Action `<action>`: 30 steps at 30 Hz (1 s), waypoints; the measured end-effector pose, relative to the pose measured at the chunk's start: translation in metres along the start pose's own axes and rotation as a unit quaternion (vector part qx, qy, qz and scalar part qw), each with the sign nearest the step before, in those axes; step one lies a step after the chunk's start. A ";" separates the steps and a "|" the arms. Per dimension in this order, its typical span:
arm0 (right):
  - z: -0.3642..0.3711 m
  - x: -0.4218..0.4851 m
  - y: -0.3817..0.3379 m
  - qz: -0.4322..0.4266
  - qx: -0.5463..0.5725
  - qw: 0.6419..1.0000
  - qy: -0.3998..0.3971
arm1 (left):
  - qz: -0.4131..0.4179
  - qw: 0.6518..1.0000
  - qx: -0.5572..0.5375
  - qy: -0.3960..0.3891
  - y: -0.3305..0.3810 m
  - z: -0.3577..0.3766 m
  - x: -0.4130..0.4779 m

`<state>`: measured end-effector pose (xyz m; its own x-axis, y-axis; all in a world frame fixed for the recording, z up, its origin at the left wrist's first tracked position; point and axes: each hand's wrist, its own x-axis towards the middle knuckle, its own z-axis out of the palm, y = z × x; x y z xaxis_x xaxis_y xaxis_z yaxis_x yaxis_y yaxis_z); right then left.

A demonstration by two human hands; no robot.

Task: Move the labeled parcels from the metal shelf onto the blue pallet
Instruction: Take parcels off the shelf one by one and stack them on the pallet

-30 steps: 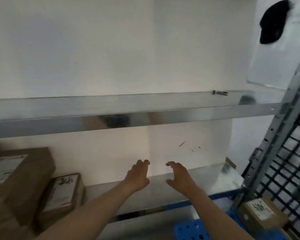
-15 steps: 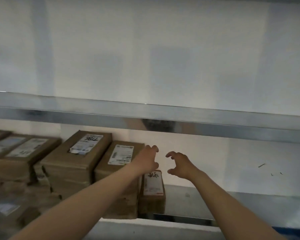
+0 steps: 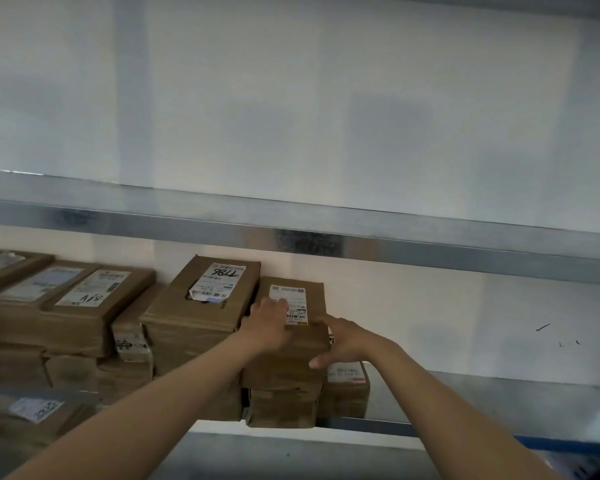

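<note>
Brown cardboard parcels with white labels are stacked on the metal shelf (image 3: 482,403). My two hands meet on the top parcel (image 3: 300,292) of the rightmost tall stack. My left hand (image 3: 267,323) lies on its top and left edge, partly covering the label. My right hand (image 3: 343,341) grips its right front corner, index finger on top, thumb on the front face. A parcel marked T86 (image 3: 205,296) sits just to the left. A small parcel (image 3: 347,389) stands low on the right. The blue pallet is out of view.
More labelled parcels (image 3: 84,306) fill the shelf to the left, one marked A18. An upper shelf beam (image 3: 326,237) runs above the stack. A white wall is behind. A lower grey surface (image 3: 291,455) lies in front, with a blue edge (image 3: 568,445) at the bottom right.
The view has swung left along the shelf. Both hands, held open in the air before, have reached forward and now rest on the top parcel of the stack.
</note>
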<state>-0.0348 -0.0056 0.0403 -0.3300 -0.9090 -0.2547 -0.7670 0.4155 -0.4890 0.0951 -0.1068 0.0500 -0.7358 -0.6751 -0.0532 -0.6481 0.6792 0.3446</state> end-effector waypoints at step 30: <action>0.011 -0.006 0.015 -0.007 0.069 0.996 0.061 | 0.014 0.966 -0.258 0.002 -0.019 0.027 -0.021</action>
<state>-0.0383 0.0065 0.0254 -0.3902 -0.9089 -0.1471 -0.6924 0.3949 -0.6039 0.1169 -0.0976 0.0191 -0.7496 -0.6610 -0.0333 -0.4427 0.4632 0.7678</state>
